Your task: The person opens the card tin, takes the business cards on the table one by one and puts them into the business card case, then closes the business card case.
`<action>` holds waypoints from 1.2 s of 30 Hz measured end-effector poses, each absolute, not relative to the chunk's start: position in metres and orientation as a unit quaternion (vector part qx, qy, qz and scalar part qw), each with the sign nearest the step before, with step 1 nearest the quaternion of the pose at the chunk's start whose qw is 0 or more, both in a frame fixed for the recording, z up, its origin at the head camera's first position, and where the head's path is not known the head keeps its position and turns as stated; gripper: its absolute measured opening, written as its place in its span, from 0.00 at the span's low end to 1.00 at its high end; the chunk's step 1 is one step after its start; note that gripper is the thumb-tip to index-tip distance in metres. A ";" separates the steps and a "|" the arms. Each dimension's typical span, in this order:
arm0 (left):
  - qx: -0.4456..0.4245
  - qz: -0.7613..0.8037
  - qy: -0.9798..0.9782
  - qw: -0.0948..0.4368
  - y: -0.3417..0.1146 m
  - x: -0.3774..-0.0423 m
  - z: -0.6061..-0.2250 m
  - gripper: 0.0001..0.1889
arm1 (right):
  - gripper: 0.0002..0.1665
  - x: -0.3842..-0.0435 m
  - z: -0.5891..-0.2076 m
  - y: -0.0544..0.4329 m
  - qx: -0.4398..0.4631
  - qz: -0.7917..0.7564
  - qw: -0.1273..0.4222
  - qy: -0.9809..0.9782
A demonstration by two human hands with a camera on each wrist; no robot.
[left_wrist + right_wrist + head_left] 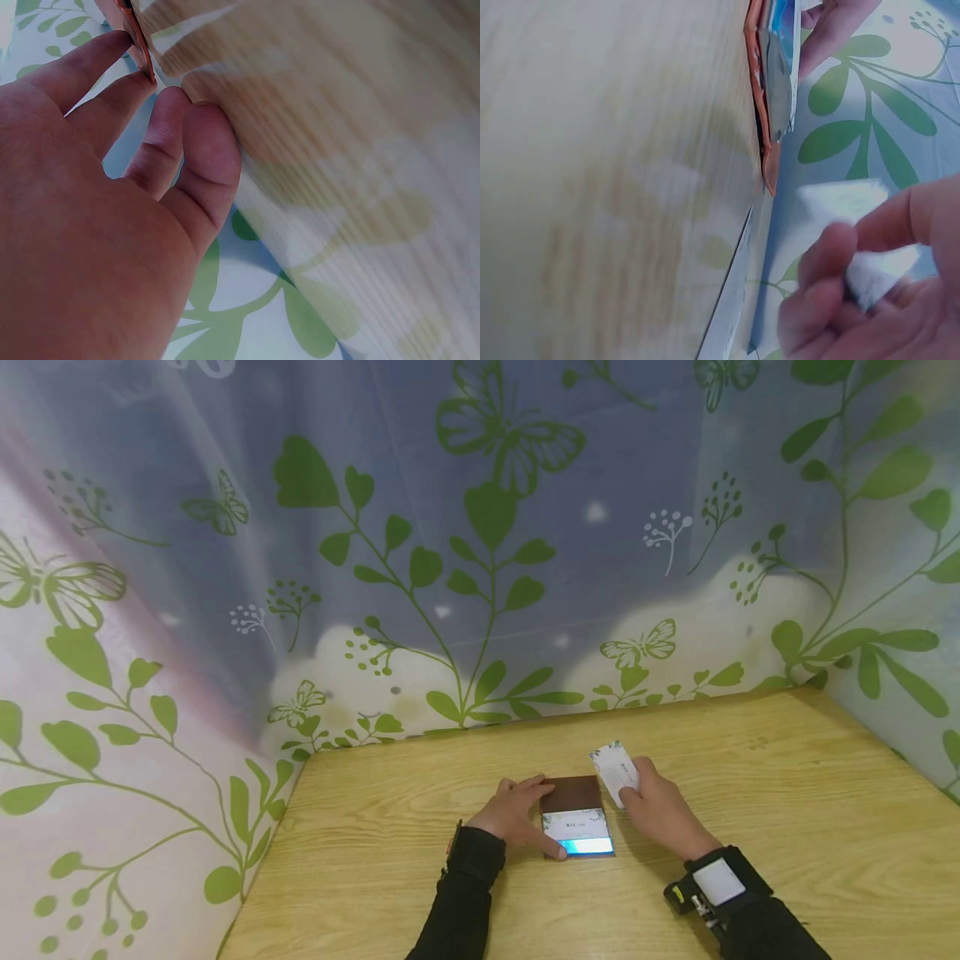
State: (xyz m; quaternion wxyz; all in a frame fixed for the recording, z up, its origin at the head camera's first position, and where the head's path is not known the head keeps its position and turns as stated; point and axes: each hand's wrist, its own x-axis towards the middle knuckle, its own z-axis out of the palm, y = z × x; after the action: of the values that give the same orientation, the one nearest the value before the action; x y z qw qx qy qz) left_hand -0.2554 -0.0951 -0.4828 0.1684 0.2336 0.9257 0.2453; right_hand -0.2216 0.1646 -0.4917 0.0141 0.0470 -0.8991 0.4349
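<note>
A brown card holder [572,793] lies unfolded on the table, a printed white card [573,823] and a bright blue-and-white strip [587,847] in its lower half. My left hand [512,814] rests along its left side, fingers spread, thumb at the lower edge and a fingertip near the top corner. In the left wrist view, fingertips [139,79] meet the holder's reddish edge [140,41]. My right hand [666,806] pinches a white card with leaf-patterned corners [615,770], tilted beside the holder's upper right corner. That card [847,199] is blurred in the right wrist view.
The wood-grain table [360,860] extends around both hands. A cloth with green leaves and butterflies [480,568] hangs behind it and along both sides. A thin white edge [731,296] shows low beside the right hand in the right wrist view.
</note>
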 end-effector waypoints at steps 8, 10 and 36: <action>0.229 0.234 0.931 0.160 -0.095 -0.255 -0.484 0.56 | 0.25 -0.221 -0.492 0.159 0.115 0.499 0.002 -0.859; 0.228 0.231 0.933 0.158 -0.094 -0.256 -0.484 0.56 | 0.25 -0.220 -0.492 0.157 0.123 0.506 -0.008 -0.854; 0.229 0.231 0.933 0.156 -0.094 -0.257 -0.483 0.57 | 0.19 -0.217 -0.492 0.157 0.167 0.418 -0.044 -0.892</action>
State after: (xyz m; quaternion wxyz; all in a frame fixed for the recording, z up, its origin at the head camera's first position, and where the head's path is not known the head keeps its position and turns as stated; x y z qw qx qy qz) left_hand -0.2565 -0.0939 -0.4832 0.1557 0.2290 0.9326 0.2314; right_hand -0.2173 0.1567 -0.4921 -0.0442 0.1666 -0.8920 0.4180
